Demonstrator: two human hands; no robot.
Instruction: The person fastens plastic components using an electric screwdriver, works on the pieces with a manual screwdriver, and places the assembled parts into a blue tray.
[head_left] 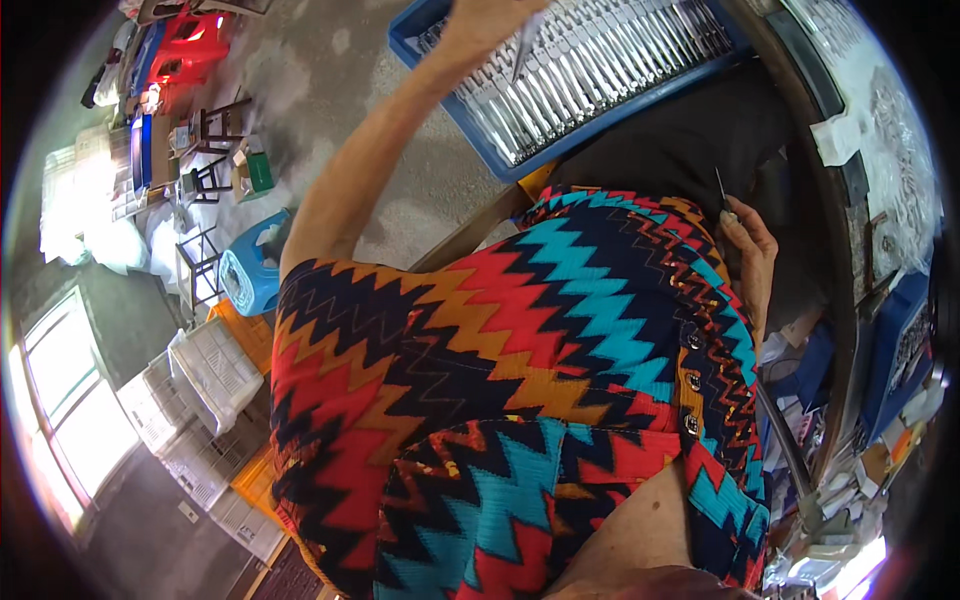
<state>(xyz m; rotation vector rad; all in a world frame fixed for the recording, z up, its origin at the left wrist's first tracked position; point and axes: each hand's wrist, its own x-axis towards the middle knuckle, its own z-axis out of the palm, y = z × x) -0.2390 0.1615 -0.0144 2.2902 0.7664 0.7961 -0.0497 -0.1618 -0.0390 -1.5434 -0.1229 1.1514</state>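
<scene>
At the top edge my left hand (490, 22) reaches over a blue tray (497, 160), its fingers partly cut off by the picture's border. A slim shiny metal piece (524, 48) juts from its fingers, above tightly packed rows of similar slender metal pieces (600, 85). Close to my lap, on the right, my right hand (750, 240) is closed around a thin, pointed tool (720, 187). Its narrow tip points away from me; the grip is mostly hidden, so its exact kind is unclear.
Along the right runs a workbench edge (850, 180) with plastic-wrapped metal parts (895, 130) on it. Another blue tray (895, 350) stands lower right. To the left are a blue plastic container (255, 265), dark stools (205, 180) and stacked white boxes (215, 370).
</scene>
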